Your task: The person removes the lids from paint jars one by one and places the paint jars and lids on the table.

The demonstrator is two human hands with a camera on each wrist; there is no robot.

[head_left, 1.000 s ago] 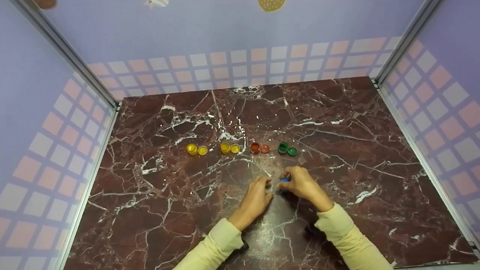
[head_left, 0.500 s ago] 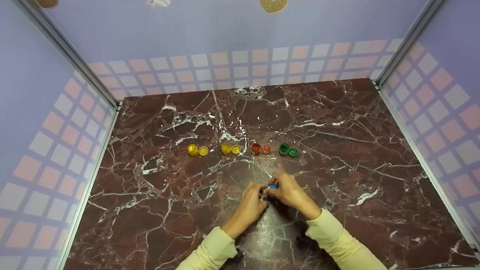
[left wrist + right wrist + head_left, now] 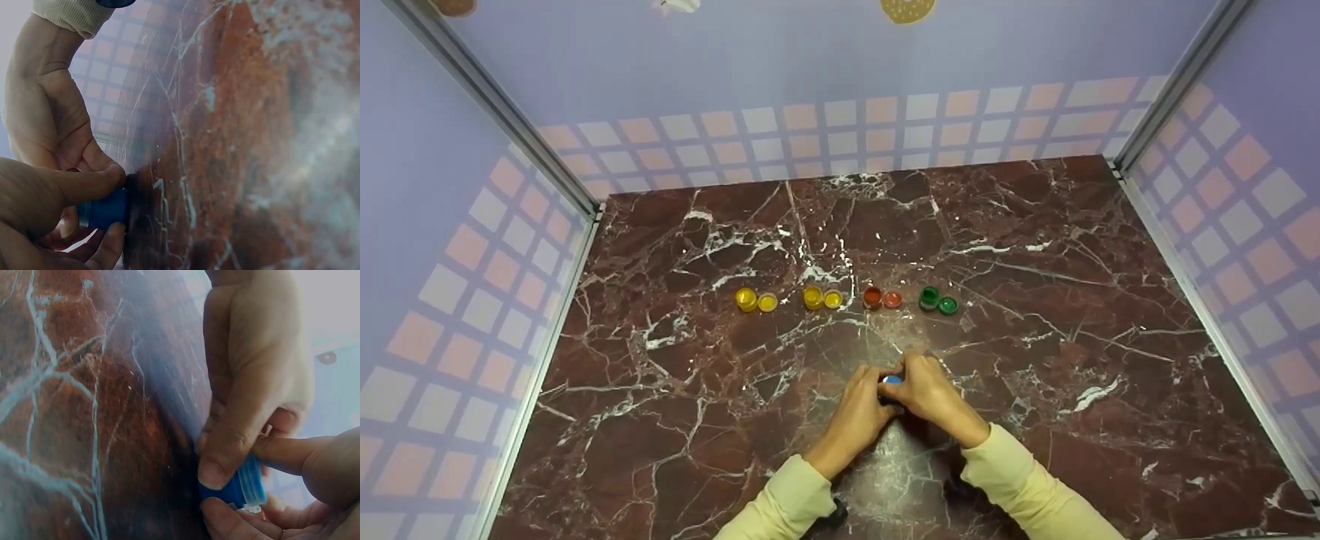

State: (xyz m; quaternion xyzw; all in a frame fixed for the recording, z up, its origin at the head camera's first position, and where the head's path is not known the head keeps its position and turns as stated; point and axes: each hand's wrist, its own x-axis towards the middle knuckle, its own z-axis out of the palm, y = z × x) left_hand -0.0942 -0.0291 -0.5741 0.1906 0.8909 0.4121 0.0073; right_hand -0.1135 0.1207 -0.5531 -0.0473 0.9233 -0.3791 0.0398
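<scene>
A small blue pot (image 3: 892,380) sits between both hands near the table's front middle. My left hand (image 3: 880,388) pinches it from the left, and my right hand (image 3: 905,379) grips it from the right and above. In the left wrist view the blue pot (image 3: 104,209) is held between a thumb and a finger, just off the marble. The right wrist view shows fingers of both hands curled round the blue pot (image 3: 242,486), whose pale rim end faces the lower hand. Most of the pot is hidden in the head view.
Further back on the dark red marble table (image 3: 1035,225) runs a row of small pots, each beside a round lid: yellow (image 3: 745,298), yellow-orange (image 3: 812,297), red (image 3: 872,297) and green (image 3: 929,297). Purple checked walls enclose the left, back and right sides.
My right hand has carried the blue pot left and nearer to me. My left hand has closed in and now holds it too.
</scene>
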